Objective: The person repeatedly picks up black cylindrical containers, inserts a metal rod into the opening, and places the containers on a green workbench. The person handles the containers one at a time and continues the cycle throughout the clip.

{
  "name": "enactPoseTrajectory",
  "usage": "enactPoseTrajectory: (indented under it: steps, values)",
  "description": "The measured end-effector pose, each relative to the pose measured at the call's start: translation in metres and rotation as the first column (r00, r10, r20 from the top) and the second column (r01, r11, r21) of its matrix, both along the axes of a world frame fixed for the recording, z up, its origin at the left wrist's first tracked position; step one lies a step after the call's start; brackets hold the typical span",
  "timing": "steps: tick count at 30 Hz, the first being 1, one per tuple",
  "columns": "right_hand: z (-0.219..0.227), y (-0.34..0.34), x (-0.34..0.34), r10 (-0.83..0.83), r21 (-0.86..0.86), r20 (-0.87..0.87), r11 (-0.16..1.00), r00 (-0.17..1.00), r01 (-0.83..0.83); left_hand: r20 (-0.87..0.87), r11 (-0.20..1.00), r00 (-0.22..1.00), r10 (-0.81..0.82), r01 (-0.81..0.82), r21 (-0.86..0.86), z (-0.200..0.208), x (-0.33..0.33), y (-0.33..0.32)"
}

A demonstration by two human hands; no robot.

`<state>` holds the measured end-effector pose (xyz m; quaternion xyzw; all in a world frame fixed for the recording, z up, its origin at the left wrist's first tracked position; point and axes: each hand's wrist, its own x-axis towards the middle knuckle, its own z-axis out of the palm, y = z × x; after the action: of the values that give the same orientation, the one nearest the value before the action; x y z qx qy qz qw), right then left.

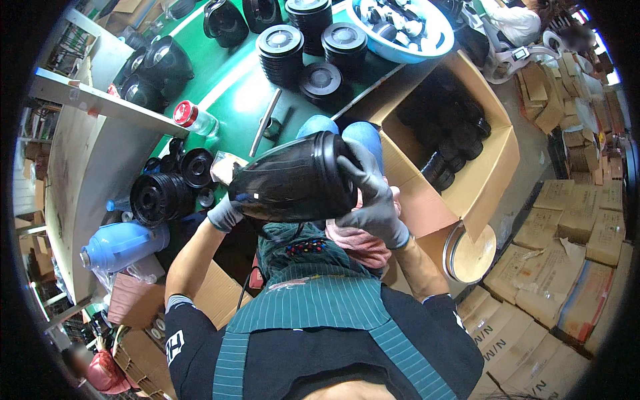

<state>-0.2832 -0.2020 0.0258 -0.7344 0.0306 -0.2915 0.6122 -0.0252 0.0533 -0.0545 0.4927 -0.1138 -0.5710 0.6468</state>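
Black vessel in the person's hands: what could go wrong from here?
1. Slip: the glossy black vessel is held up above the lap between the gloved left hand and right hand, so a loosened grip could drop it.
2. Snag: the open carton's near flap juts toward the right hand and might catch it.
3. Topple: the stacked black discs on the green table could tip if bumped.

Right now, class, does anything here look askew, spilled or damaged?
Nothing looks clearly spilled or damaged. The black vessel is tipped sideways, but the left hand and right hand hold it. The loose parts in the blue basin lie jumbled, unlike the black discs stacked nearby.
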Motion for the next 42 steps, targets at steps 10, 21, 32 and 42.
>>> enactPoseTrajectory:
  steps: [10, 21, 32, 42]
  values:
    - [0.014, -0.006, -0.019, -0.008, 0.167, -0.435, 0.982, 0.900, 0.089, 0.853, 0.971, -0.464, 0.237, 0.132, -0.198, 0.133, -0.006, -0.042]
    - [0.013, -0.008, 0.003, 0.102, 0.325, -0.401, 0.945, 0.911, 0.037, 0.718, 0.911, -0.670, 0.189, 0.392, 0.126, 0.157, -0.010, -0.043]
    - [0.016, -0.013, -0.029, -0.047, -0.211, -0.215, 0.978, 0.976, 0.001, 0.217, 0.927, 0.903, 0.372, -0.372, -0.039, -0.001, -0.004, 0.003]
    - [0.029, -0.013, -0.001, 0.290, 0.648, -0.404, 0.760, 0.868, 0.048, 0.894, 0.965, -0.378, 0.242, 0.188, -0.183, 0.122, 0.008, -0.050]
